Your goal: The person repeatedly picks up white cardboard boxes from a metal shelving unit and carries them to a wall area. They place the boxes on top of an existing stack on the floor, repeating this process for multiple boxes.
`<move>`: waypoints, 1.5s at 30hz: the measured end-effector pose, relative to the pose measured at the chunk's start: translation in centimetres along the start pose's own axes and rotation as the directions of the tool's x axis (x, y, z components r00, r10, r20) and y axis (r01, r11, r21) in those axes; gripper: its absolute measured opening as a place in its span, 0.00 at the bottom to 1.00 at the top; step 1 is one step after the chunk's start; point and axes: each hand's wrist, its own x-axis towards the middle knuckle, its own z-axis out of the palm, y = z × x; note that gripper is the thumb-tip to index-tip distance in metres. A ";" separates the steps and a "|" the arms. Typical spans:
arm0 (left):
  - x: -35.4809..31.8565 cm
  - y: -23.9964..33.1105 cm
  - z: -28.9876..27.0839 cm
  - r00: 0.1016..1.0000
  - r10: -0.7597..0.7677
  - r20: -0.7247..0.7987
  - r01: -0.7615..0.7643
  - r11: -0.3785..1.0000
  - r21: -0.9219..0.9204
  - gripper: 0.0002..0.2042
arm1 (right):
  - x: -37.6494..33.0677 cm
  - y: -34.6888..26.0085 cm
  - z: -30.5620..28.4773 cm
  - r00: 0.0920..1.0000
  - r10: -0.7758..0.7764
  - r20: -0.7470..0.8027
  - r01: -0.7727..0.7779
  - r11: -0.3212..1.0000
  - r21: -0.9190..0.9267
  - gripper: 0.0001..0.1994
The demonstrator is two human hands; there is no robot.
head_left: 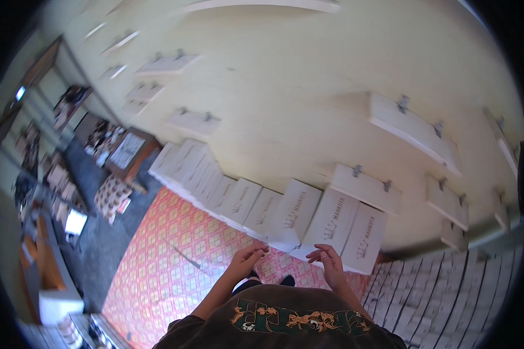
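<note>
My left hand (249, 258) is held in front of my body with its fingers loosely bent towards the right. Across a gap from it, my right hand (328, 259) has its fingers apart and pointing left. Neither palm shows anything in it. Just beyond the hands stands a row of white cardboard boxes (297, 212) along the wall, several with dark print and a crown-like mark. Both hands appear near the lower part of these boxes; I cannot tell whether the right one touches a white box (364, 238) behind it.
White wall shelves (415, 129) on metal brackets jut from the pale wall (273, 110). A red and yellow patterned mat (157, 250) covers the floor. At left are a wooden table (133, 152), a patterned stool (113, 198) and cluttered racks. Stacked white boxes (436, 296) fill the lower right.
</note>
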 end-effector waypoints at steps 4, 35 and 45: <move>-6.1 1.2 -2.7 0.980 -0.014 -0.197 0.021 0.999 0.033 0.13 | 2.6 -0.3 4.2 0.959 -0.018 0.283 -0.002 0.998 0.068 0.14; -44.1 -3.8 -41.7 0.493 0.100 -0.864 -0.286 0.957 -0.053 0.13 | 5.5 9.1 67.9 0.618 -0.002 0.786 0.027 0.999 -0.019 0.12; -47.1 1.2 -63.1 0.270 0.004 -0.963 -0.235 0.970 -0.062 0.13 | 17.5 10.7 92.6 0.445 -0.098 0.890 0.006 0.994 0.107 0.10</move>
